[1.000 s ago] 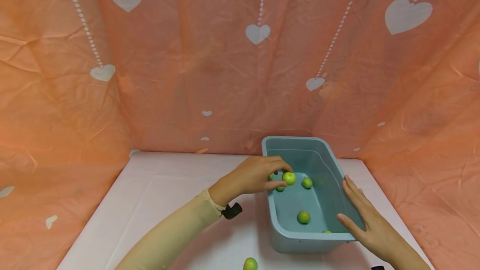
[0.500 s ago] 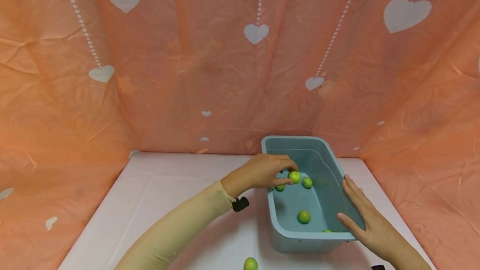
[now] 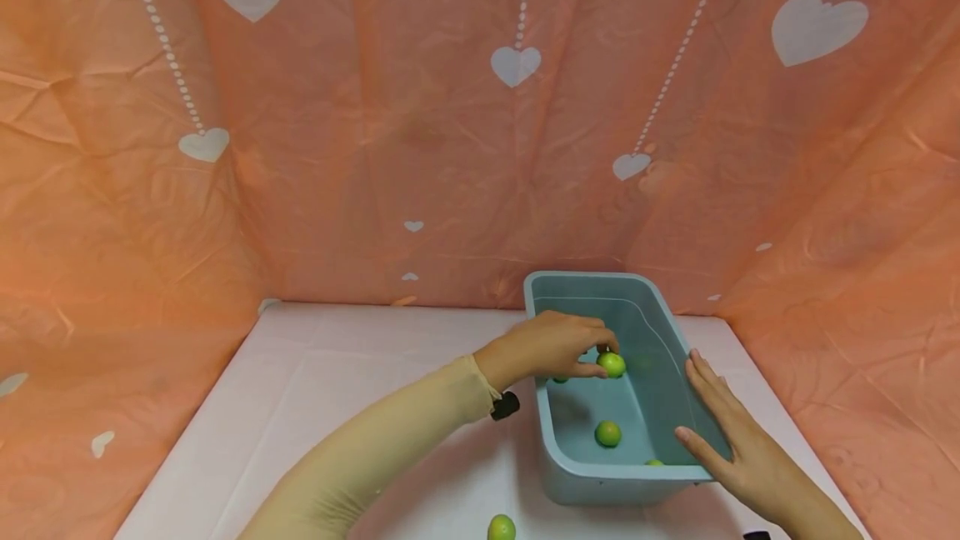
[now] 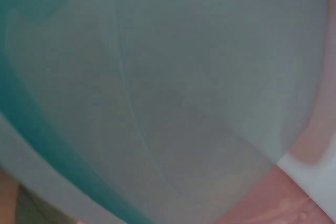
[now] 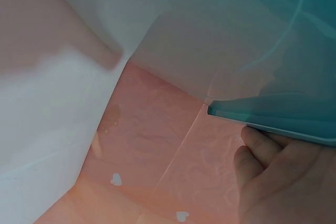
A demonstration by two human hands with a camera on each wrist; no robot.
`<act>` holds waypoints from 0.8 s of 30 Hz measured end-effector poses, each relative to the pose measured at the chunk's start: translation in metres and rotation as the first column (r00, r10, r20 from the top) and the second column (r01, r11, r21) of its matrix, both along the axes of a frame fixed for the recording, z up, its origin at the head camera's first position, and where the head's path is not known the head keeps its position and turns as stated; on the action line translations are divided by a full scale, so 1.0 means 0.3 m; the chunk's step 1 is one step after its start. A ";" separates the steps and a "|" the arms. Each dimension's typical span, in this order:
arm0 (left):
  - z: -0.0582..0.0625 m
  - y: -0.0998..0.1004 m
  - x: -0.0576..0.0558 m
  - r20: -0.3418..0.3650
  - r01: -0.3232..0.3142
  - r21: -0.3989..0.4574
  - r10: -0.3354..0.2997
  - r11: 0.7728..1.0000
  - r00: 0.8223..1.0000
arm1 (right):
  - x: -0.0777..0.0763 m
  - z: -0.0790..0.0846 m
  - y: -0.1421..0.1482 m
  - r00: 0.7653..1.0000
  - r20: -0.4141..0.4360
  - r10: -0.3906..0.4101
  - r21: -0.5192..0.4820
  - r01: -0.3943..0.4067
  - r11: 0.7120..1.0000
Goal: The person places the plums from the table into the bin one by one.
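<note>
My left hand (image 3: pixel 558 346) reaches over the near-left side of a grey-blue plastic bin (image 3: pixel 566 468) in the head view. Its thumb and fingers pinch a green lime (image 3: pixel 611 365) above the bin floor. Another lime (image 3: pixel 608 433) lies inside, with one more partly hidden behind the left hand. A sliver of a further lime (image 3: pixel 655 463) shows by the front wall. My right hand (image 3: pixel 738 452) rests on the bin's right rim, its fingers straight; the right wrist view shows these fingers (image 5: pixel 257 145) against the rim. Only the blurred bin wall (image 4: pixel 173 93) fills most of the left wrist view.
A single lime (image 3: pixel 501 527) sits on the white tabletop (image 3: pixel 315 382) in front of the bin. Orange cloth (image 3: pixel 420 148) with white hearts encloses the back and sides of the table. The bin stands close to the back cloth.
My left hand has moved to the right and farther into the bin with the lime, now covering where another lime lay. My right hand has stayed on the rim.
</note>
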State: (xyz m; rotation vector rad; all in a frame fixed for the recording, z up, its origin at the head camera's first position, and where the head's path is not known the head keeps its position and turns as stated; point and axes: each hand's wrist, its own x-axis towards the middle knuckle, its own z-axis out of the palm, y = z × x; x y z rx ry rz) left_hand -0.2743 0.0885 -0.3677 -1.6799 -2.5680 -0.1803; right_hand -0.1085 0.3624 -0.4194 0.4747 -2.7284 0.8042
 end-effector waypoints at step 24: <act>-0.047 0.103 0.009 0.014 -0.024 -0.124 0.026 0.992 1.000 | -0.002 0.002 -0.001 1.000 0.010 0.010 -0.017 -0.010 1.000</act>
